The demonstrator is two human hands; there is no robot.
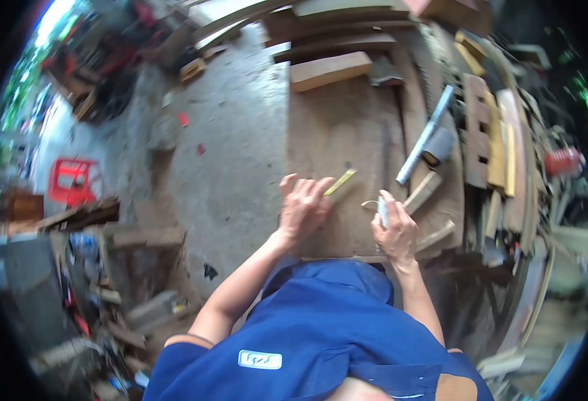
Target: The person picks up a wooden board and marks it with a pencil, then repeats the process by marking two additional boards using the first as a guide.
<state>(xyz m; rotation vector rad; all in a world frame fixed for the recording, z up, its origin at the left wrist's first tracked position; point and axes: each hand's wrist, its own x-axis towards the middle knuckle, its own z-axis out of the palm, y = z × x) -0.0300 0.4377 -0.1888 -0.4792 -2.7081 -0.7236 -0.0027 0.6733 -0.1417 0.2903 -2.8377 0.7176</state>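
Note:
My left hand is over the left edge of the brown wooden board, its fingers spread and slightly blurred. Just beside its fingertips is a narrow yellow strip with dark marks; the frame does not show it gripped. My right hand is closed around a small pale blue-white object, mostly covered by the fingers. By those fingertips shows a thin curved light strip. Close to the right hand lie a wood block and a light wood piece.
A long silvery bar and a dark, rounded tool lie on the board's right side. A thick timber rests at its far end. Stacked wood strips line the right. A red plastic stool stands on the concrete floor.

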